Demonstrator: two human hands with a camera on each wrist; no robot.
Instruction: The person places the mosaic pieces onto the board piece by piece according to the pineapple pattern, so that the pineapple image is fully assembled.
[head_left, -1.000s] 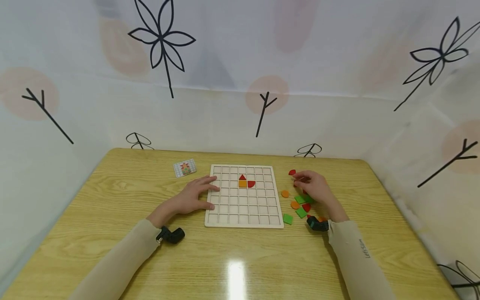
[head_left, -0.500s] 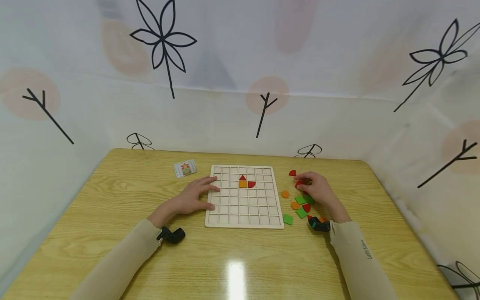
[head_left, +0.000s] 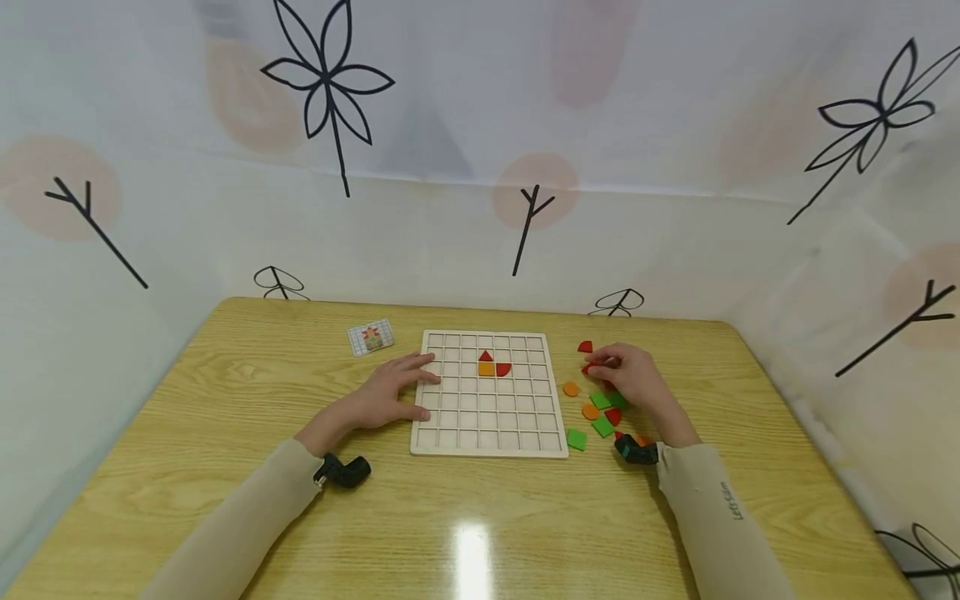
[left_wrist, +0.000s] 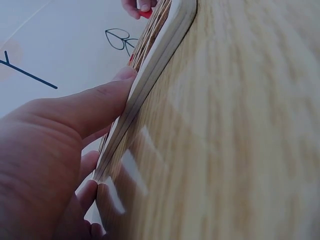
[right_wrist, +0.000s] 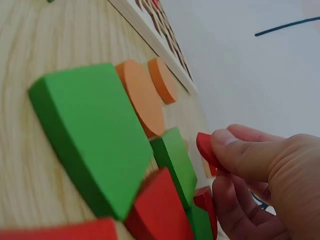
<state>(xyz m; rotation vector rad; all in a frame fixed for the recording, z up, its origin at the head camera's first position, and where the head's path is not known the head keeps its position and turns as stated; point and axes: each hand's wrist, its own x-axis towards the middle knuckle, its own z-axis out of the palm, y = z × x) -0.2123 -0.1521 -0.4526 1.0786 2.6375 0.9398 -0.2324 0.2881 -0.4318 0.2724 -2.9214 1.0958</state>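
Note:
My left hand (head_left: 381, 393) rests on the left edge of a pale wooden grid board (head_left: 465, 423), fingers spread and fairly straight. The left wrist view shows its thumb (left_wrist: 102, 102) along the board's rim. On the board lie a red triangle (head_left: 486, 356), an orange square (head_left: 486, 368) below it, and a red quarter-circle (head_left: 504, 369) to the square's right. Beyond the board's right side, my right hand (head_left: 632, 375) pinches a small red wooden piece (right_wrist: 206, 149) between thumb and fingers. Its curved edge shows in the right wrist view; the rest is covered.
Loose pieces lie right of the board: green squares (head_left: 577, 439), orange discs (head_left: 571, 389) and red pieces, including a quarter-circle (head_left: 585, 347) behind the right hand. A pattern card (head_left: 371, 337) lies behind the left hand. The wooden table (head_left: 390, 533) meets a printed cloth (head_left: 420, 242) at the back.
A red piece has come into view in my right hand's fingers and shifted slightly left. My left hand stays in place on the board, and the pieces on the board look unchanged.

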